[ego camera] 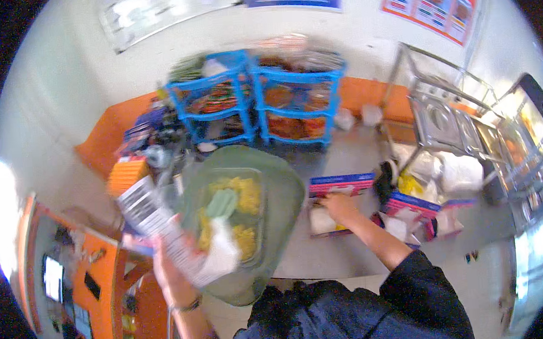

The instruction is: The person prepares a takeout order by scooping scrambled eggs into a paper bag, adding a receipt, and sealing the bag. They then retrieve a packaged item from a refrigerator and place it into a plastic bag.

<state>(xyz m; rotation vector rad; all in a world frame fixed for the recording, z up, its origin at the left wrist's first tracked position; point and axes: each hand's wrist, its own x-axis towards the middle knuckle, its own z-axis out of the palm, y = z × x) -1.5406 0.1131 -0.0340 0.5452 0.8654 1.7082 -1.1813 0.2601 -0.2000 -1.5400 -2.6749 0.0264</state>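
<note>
My left hand point(174, 254) grips a long printed paper slip point(163, 227), which curls at its lower end. Beneath the slip lies a large green translucent tub point(276, 178) with yellow contents point(247, 194) showing. A pale green piece point(222, 203) sits over the middle of the tub. To the right, my right hand point(341, 207) reaches over an open pink-and-blue cardboard box point(342, 180), fingers at its inner side. Blur hides whether they hold anything. White and yellow items point(321, 220) rest inside that box.
Blue stacking baskets point(249, 110) full of packets stand at the back. On the right are a second pink-and-blue box point(413, 205), plastic-wrapped white items point(460, 172) and a metal rack point(441, 117). An orange block point(127, 176) sits left, above an orange cabinet point(102, 259).
</note>
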